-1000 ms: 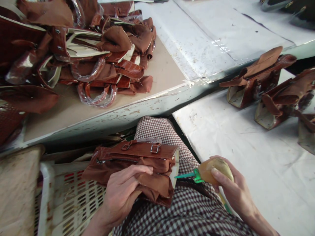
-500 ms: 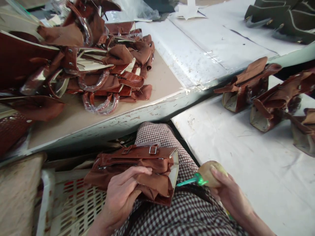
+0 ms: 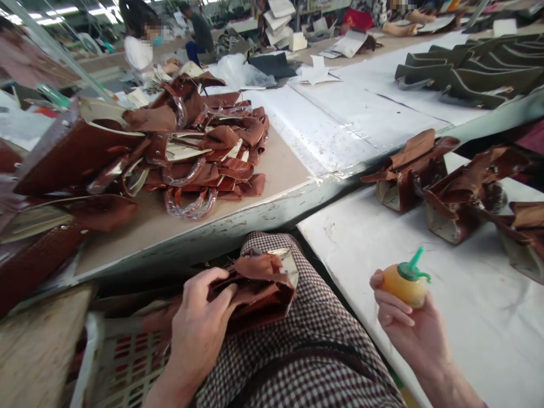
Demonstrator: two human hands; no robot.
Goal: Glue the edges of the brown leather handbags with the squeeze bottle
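A brown leather handbag lies on my lap, over checked trousers. My left hand grips its near side, fingers curled over the folded brown lining. My right hand is raised over the white table at the right and holds a small yellow squeeze bottle upright, its green nozzle pointing up and away from the bag.
A heap of brown bag parts and handles covers the bench at the left. Unfinished brown bags stand on the white table at the right. Below my left arm is a white plastic crate. Dark green bags and other people sit far behind.
My right hand lifted the bottle away from the bag and turned its nozzle upward. My left hand shifted its grip and tilted the bag. The view rose toward the room.
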